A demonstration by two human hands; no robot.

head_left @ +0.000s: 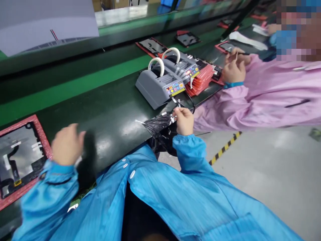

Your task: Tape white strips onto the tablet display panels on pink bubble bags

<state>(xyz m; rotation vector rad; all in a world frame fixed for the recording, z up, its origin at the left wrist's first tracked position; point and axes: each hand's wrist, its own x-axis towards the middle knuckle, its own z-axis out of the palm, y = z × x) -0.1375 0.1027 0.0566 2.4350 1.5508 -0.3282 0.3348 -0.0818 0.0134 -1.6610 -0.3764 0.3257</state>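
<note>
My left hand [66, 144] is closed around a blurred black object [87, 157] just right of a red-framed tray [37, 129] holding a dark panel. My right hand [184, 120] is closed, pinching a small strip of tape beside a crumpled black plastic bag [157, 125] at the edge of the dark green belt [110, 110]. The strip sits just below the front grey tape dispenser [157, 85]. Both my sleeves are blue.
A second tape dispenser [182, 65] stands behind the first, with a stack of red trays [202, 80] beside it. A co-worker in a pink coat [263, 90] works at the right, hands [234, 67] on a tray. More red trays [151, 47] lie farther along the belt.
</note>
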